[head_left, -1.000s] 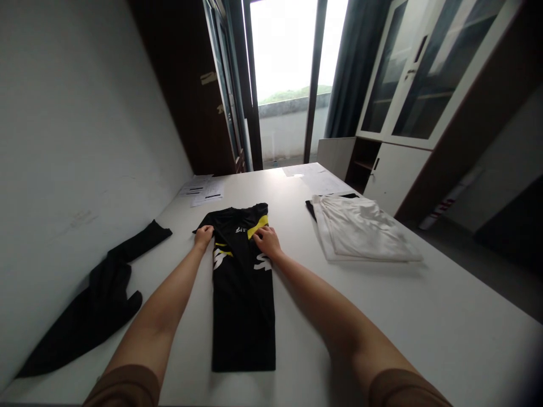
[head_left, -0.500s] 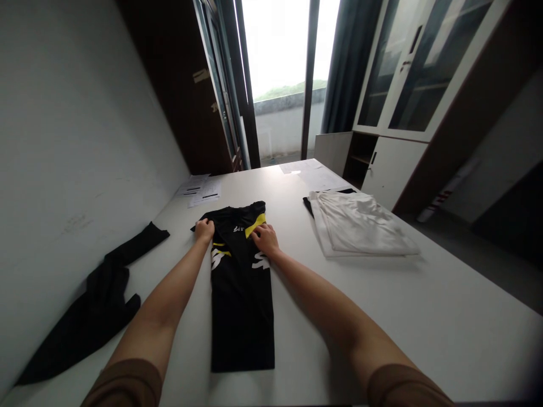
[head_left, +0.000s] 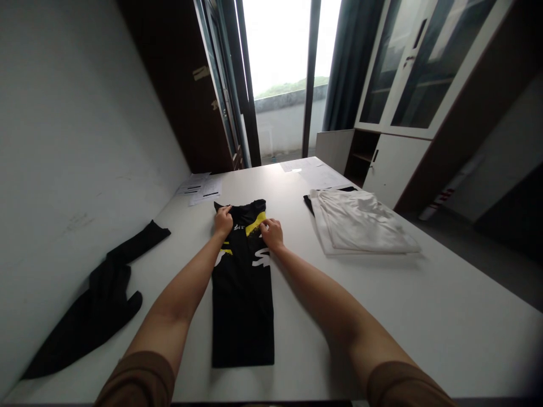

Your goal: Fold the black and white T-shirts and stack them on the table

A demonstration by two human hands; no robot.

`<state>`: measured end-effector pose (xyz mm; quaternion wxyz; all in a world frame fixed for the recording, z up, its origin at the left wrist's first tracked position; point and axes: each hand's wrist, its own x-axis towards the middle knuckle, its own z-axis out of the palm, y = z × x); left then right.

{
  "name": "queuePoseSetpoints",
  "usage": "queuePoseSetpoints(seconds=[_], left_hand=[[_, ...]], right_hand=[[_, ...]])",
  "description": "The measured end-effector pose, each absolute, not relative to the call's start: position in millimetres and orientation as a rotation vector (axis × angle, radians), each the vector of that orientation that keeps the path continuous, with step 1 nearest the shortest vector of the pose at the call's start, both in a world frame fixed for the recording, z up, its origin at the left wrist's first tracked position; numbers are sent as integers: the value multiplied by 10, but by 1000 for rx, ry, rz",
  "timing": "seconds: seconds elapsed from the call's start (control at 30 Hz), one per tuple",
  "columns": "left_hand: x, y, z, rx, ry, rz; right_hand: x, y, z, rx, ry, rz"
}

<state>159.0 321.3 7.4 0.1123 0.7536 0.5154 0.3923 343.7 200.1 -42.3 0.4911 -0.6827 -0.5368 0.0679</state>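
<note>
Furthest left of the black shirt [head_left: 242, 294], a dark garment [head_left: 95, 299] lies crumpled along the desk [head_left: 424, 305] edge by the wall, where it lay a second ago. Beyond the shirt's far left corner sit some printed papers [head_left: 199, 186].

The black shirt lies in the middle of the desk as a long narrow strip, sides folded in, with yellow and white markings near its far end. The left hand [head_left: 223, 221] grips the shirt's far left corner, fingers closed on the cloth. A second ago this hand was further out to the left, with the sleeve spread sideways beneath it; now the hand has come inward and that sleeve is drawn over onto the shirt's body, so the far end looks narrower. The right hand [head_left: 272, 233] sits on the shirt's right edge beside the yellow band, fingers pinched on the fabric, nearly where it was before.

Right of the shirt, well apart from it, a white garment [head_left: 360, 229] lies folded on the desk, unmoved, with a dark piece showing under its far edge.
</note>
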Motion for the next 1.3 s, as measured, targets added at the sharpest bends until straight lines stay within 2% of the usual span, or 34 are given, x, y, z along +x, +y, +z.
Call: queuePoseSetpoints(seconds=[0.27, 0.43, 0.63, 0.87, 1.03, 1.3], left_hand=[[2065, 3165, 37, 2203, 1320, 1192], [2250, 3127, -88, 2169, 1049, 1019], [1992, 3076, -294, 2149, 1213, 989], [1622, 3081, -343, 2302, 1409, 865], [1425, 2980, -526, 2449, 1420, 719], [1230, 2663, -554, 2646, 1338, 703]], right_hand=[[3437, 2039, -452, -1671, -1315, 150], [3526, 2098, -472, -1683, -1277, 162], [3595, 2133, -504, -1675, -1222, 179], [3436, 2054, -486, -1719, -1439, 180], [3353, 1960, -454, -1763, -1666, 175], [3312, 1895, -414, -1788, -1809, 133]])
